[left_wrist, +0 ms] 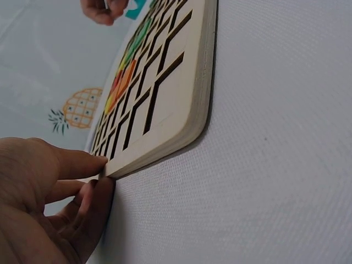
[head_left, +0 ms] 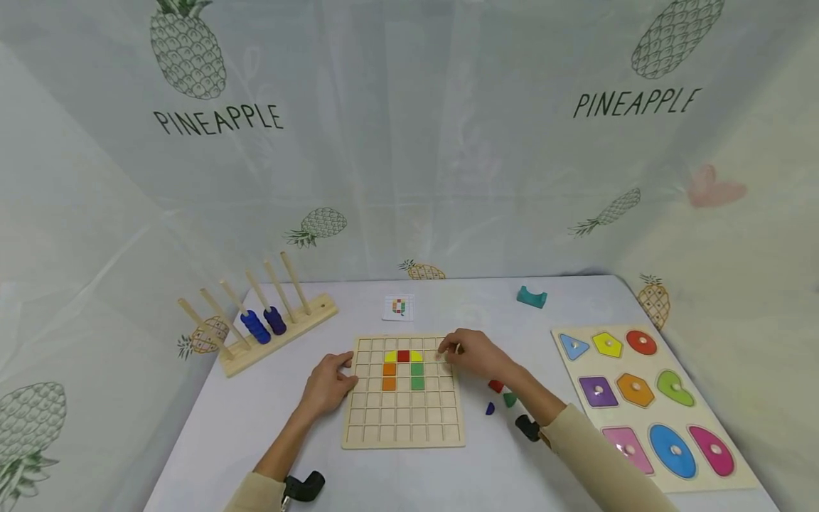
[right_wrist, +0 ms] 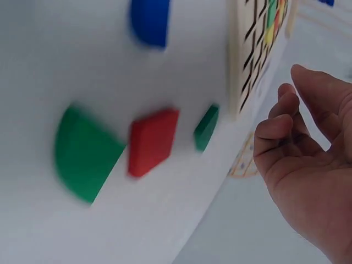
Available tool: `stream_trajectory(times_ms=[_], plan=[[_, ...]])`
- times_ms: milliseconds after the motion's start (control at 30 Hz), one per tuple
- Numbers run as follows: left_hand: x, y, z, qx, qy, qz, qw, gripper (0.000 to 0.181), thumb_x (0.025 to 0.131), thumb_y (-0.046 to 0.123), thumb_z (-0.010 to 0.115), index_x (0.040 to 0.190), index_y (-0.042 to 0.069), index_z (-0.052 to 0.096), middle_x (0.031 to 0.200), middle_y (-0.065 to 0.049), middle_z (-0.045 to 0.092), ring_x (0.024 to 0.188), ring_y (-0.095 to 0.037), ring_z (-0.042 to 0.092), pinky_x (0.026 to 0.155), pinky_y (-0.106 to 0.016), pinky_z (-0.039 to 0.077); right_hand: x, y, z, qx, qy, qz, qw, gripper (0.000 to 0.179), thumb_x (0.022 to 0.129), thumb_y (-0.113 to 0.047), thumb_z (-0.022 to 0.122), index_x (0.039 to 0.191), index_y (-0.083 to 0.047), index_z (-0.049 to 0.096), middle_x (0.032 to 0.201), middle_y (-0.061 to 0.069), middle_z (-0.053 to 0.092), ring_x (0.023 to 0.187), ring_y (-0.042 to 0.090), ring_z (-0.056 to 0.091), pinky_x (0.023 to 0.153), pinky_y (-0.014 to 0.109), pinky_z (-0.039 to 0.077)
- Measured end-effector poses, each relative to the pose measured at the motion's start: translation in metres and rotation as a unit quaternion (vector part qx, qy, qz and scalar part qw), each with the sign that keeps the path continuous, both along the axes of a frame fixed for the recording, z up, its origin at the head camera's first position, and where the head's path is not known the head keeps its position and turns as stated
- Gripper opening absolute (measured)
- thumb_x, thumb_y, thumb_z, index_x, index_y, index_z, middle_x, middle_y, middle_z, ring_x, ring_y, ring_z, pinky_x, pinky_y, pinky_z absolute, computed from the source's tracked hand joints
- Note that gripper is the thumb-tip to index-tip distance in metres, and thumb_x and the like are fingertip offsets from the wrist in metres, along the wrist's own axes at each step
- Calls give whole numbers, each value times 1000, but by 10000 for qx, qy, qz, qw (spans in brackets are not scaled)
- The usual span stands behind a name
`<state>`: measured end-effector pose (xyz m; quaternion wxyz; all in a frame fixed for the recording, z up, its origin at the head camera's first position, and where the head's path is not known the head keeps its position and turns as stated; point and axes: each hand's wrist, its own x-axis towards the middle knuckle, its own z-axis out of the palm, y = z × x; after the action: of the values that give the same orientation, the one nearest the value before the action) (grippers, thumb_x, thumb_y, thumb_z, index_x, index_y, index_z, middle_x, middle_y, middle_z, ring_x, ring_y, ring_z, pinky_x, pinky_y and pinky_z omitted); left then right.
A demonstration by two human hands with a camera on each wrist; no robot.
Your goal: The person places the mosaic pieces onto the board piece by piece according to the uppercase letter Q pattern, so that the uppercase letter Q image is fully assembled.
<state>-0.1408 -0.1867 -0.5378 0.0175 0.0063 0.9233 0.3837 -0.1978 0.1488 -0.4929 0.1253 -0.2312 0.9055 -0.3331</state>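
Left hand pinches grid board at its ten o'clock; right hand curled at two, hold not discernible.
Apparent step: tile-setting; next move likely needs red tile, three o'clock.

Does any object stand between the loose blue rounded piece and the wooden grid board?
Nothing visible does: in the head view, only white table surface separates the blue rounded piece from the wooden grid board. The red block lies farther back, outside that gap.

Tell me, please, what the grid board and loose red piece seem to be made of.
Grid board: most likely wood, pale, matt, with a streaked edge. Loose red piece: possibly painted wood or plastic; smooth-looking, evenly coloured, but blurred.
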Motion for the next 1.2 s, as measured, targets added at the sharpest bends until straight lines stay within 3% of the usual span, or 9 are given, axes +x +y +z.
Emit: stream_trajectory(times_ms=[233, 433, 667, 1200], plan=[[0, -2, -2, 18, 15, 24, 10000, 57, 86, 12, 76, 138, -1, 59, 111, -6, 62, 81, -10, 65, 68, -29, 49, -5, 42, -7, 109, 40, -290, 9995, 16, 94, -9, 66, 108, -10, 74, 91, -4, 62, 79, 15, 55, 68, 29, 49], [1, -2, -2, 64, 41, -12, 10000, 56, 86, 12, 76, 137, -1, 59, 110, -6, 62, 80, -11, 65, 68, -29, 49, -5, 61, -18, 310, -60, -533, 9981, 23, 91, -9, 71, 114, -10, 74, 96, -1, 63, 85, 17, 55, 72, 30, 49], [1, -2, -3, 58, 68, -5, 10000, 56, 86, 11, 76, 137, -1, 59, 110, -5, 62, 80, -10, 65, 67, -28, 49, -3, 66, -26, 497, -107, -661, 9965, 27, 92, -13, 71, 119, -14, 74, 102, 0, 61, 89, 18, 54, 71, 28, 49], [0, -2, -3, 56, -6, 57, 10000, 57, 86, 14, 76, 139, 1, 58, 111, -4, 62, 81, -9, 64, 69, -30, 49, 1, 59, -26, 592, 150, -658, 9960, 23, 89, -17, 76, 112, -14, 75, 100, 1, 61, 86, 16, 53, 68, 26, 48]])
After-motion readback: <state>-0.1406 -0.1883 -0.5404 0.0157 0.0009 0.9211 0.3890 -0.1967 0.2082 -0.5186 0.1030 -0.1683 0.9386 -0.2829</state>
